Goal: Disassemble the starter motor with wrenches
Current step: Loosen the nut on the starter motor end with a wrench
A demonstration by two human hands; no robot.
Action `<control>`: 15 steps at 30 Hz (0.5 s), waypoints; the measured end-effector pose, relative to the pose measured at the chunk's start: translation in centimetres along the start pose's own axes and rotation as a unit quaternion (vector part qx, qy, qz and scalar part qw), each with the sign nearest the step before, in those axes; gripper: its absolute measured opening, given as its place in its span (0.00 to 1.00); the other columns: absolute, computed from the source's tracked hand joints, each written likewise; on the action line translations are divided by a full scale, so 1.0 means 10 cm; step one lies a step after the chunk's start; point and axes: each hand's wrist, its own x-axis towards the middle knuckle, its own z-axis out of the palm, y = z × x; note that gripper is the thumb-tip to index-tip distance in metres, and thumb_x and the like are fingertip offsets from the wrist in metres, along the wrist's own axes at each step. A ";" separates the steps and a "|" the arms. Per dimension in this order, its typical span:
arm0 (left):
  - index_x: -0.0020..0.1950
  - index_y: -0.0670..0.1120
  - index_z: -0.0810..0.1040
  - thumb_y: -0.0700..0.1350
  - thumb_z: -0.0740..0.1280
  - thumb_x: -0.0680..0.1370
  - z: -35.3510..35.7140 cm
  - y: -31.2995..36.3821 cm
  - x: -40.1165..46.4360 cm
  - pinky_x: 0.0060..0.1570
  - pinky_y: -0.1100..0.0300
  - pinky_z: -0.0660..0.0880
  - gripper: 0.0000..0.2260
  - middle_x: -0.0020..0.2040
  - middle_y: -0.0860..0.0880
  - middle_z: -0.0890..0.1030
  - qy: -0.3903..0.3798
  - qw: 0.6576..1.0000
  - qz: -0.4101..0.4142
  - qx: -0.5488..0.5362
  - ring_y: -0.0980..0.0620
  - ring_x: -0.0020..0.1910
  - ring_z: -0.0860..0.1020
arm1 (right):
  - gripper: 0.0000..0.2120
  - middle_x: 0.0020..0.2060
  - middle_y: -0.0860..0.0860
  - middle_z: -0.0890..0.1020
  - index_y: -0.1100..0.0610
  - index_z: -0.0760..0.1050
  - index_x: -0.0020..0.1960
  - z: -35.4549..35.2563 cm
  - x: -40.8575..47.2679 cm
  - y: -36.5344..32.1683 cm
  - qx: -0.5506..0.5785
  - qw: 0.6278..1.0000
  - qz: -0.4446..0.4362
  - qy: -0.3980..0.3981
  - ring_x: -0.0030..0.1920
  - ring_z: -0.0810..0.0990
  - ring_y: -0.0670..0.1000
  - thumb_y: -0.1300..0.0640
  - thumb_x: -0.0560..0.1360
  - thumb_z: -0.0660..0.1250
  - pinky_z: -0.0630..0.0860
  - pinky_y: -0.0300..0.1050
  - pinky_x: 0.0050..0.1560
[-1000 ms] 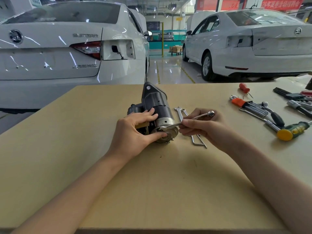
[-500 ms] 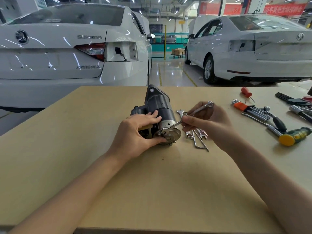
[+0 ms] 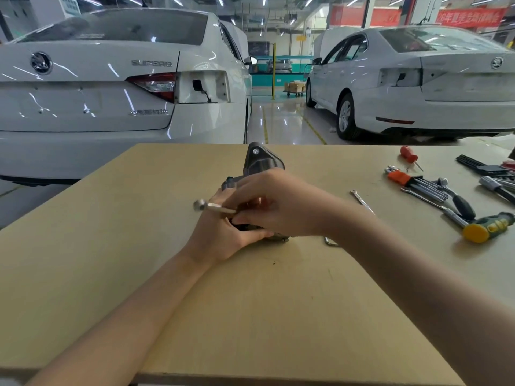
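Dark grey cast metal marks the starter motor [image 3: 263,162], which lies near the middle of the pale wooden table [image 3: 250,316], its mounting ear pointing away from the camera and most of its body covered by the two hands. The near end is gripped by the left hand [image 3: 220,240], thumb and fingers wrapped round the housing so that it is pinned against the tabletop. A small chrome wrench [image 3: 211,207] is pinched in the curled fingers of the right hand [image 3: 278,207], which is crossed over the motor; the ring end of the tool sticks out to the left, blurred. Whether the other end is seated on a fastener cannot be told, since it is hidden under the fingers.

The step in hand is judged to be the loosening of a fastener at the rear end of the motor. For the next move, the wrench would need to be seated squarely and swung while the housing is held firm against turning.

A loose spanner [image 3: 362,200] lies to the right, well apart from the motor. Farther right are seen a set of hex keys in an orange holder [image 3: 418,183], a red-handled screwdriver [image 3: 409,155] and a green-and-yellow-handled tool [image 3: 487,227]. Two white cars [image 3: 111,87] stand behind the table.
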 end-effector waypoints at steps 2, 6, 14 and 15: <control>0.51 0.61 0.78 0.44 0.83 0.61 -0.01 0.02 0.00 0.57 0.54 0.76 0.24 0.53 0.56 0.81 -0.013 0.999 0.037 0.000 0.53 0.55 0.80 | 0.11 0.39 0.49 0.82 0.54 0.81 0.52 -0.05 -0.12 0.07 0.198 0.971 0.017 0.131 0.36 0.78 0.44 0.67 0.74 0.69 0.73 0.34 0.37; 0.62 0.52 0.80 0.48 0.82 0.63 -0.03 0.02 0.00 0.66 0.48 0.72 0.28 0.65 0.56 0.77 -0.041 0.997 0.056 0.020 0.58 0.67 0.73 | 0.08 0.38 0.53 0.82 0.57 0.79 0.50 -0.17 -0.47 0.39 0.447 0.850 0.098 0.263 0.34 0.79 0.48 0.60 0.70 0.67 0.77 0.38 0.35; 0.67 0.60 0.70 0.50 0.77 0.70 -0.02 0.02 0.02 0.76 0.41 0.45 0.28 0.72 0.60 0.70 -0.083 0.993 0.035 0.082 0.64 0.71 0.67 | 0.01 0.37 0.59 0.83 0.59 0.79 0.39 0.14 -0.72 0.60 0.552 0.752 0.186 0.309 0.34 0.83 0.54 0.63 0.68 0.68 0.80 0.43 0.36; 0.67 0.60 0.70 0.49 0.76 0.70 -0.01 0.02 0.03 0.76 0.42 0.45 0.28 0.72 0.60 0.69 -0.085 0.993 0.031 0.080 0.64 0.71 0.66 | 0.02 0.37 0.59 0.83 0.62 0.77 0.40 0.16 -0.72 0.61 0.563 0.741 0.195 0.310 0.34 0.83 0.54 0.63 0.68 0.68 0.80 0.43 0.36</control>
